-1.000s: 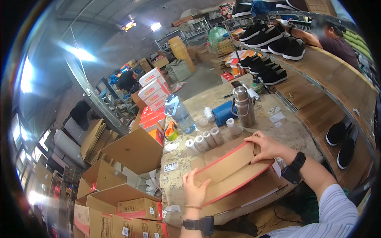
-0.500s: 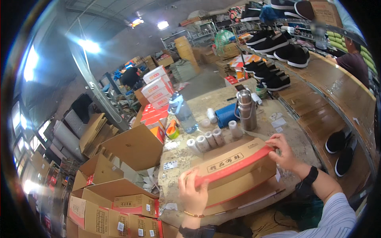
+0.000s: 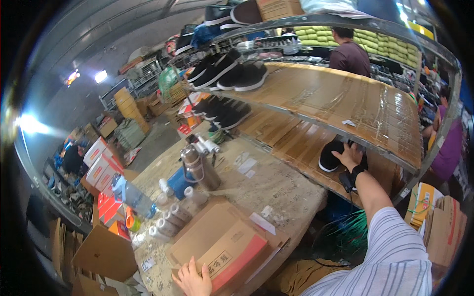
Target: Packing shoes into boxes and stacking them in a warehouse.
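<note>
My left hand (image 3: 193, 280) lies with spread fingers on the near left edge of a brown cardboard shoebox (image 3: 228, 240) with a red band. The box rests tilted in view on the worktable (image 3: 291, 190), its lid side up. To the right, my right hand (image 3: 349, 157) reaches into the lower shelf (image 3: 289, 143) of a rack. Its fingers and thumb close over a pair of black shoes (image 3: 328, 158) with white soles. Part of the pair is hidden behind the hand.
Small white rolls (image 3: 168, 224), a steel flask (image 3: 200, 170), a blue roll (image 3: 178, 183) and a clear water bottle (image 3: 132, 197) stand on the table's left part. The upper shelf edge (image 3: 340, 126) runs above my right hand. Another person (image 3: 349, 56) is behind the rack.
The view has turned right. My right hand has let go of the shoebox and moved to the shoes on the shelf. The box's raised red-edged flap is now down, under my left hand.
</note>
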The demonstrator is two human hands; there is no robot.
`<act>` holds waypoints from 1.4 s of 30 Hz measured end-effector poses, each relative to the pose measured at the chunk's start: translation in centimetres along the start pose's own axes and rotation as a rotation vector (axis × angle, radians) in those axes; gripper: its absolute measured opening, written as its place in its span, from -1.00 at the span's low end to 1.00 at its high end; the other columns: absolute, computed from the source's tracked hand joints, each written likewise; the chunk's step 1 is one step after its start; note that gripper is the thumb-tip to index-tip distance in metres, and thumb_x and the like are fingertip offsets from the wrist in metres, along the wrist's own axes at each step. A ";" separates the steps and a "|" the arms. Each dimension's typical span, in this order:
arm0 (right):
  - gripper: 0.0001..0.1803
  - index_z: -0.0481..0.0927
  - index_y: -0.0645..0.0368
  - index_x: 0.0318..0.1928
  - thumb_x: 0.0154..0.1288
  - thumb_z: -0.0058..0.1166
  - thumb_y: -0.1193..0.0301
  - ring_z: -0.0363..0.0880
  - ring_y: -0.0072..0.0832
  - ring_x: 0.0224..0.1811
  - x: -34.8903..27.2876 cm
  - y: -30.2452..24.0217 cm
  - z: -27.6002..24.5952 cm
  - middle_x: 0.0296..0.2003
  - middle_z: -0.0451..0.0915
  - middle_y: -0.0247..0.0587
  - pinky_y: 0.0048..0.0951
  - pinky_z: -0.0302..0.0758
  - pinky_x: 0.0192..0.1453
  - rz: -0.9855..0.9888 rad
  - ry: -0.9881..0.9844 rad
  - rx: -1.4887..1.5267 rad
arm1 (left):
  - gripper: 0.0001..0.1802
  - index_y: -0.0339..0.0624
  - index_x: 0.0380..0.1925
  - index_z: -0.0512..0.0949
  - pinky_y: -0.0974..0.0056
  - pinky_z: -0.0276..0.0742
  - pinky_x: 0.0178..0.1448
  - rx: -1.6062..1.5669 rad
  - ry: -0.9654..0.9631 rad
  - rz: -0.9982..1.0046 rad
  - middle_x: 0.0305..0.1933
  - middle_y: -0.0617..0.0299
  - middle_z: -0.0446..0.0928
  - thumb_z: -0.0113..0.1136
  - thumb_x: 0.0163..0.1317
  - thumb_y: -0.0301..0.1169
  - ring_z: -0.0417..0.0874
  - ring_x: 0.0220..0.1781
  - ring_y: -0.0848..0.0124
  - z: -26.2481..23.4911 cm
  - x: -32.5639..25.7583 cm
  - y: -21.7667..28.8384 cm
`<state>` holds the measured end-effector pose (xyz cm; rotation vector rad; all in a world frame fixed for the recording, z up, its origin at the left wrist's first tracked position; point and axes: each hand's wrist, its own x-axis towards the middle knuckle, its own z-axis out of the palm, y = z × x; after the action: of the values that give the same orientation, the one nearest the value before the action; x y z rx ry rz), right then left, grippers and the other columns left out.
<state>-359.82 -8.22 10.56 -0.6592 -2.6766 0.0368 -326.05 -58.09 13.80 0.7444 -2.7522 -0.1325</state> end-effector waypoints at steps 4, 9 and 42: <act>-0.22 0.37 0.04 0.20 0.09 0.04 -0.21 0.53 -0.02 0.00 1.8 2.0 2.2 -0.03 0.55 0.07 -0.10 0.46 0.01 -0.083 -0.156 0.295 | -0.32 -0.16 0.23 0.29 -0.08 0.10 0.36 0.115 -0.109 0.126 0.18 -0.15 0.35 -0.03 0.22 0.04 0.38 0.23 0.11 -1.2 0.2 0.7; -0.48 0.60 0.33 -0.36 0.13 0.16 0.00 0.61 -0.22 -0.31 0.9 -1.6 2.7 -0.37 0.65 -0.01 -0.30 0.46 -0.18 -0.053 -0.132 0.960 | -0.50 -0.03 0.08 0.48 -0.14 -0.07 0.38 0.017 0.113 0.057 -0.05 0.13 0.48 0.17 0.12 -0.15 0.38 0.13 0.20 0.8 -0.3 -0.1; -0.66 0.45 0.22 0.06 0.28 0.05 0.46 0.54 -0.43 -0.11 -24.2 -14.2 -12.1 -0.10 0.57 -0.26 -0.36 0.51 0.04 -0.204 -1.486 2.185 | -0.62 0.00 -0.14 0.63 0.13 0.47 -0.03 -0.344 0.188 0.432 -0.19 0.18 0.55 0.21 -0.05 -0.50 0.56 -0.14 0.19 1.4 -2.9 0.8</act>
<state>-341.86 -32.58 14.76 0.6745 -1.3287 3.4037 -324.43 -55.88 11.88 0.0647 -2.5424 -0.4066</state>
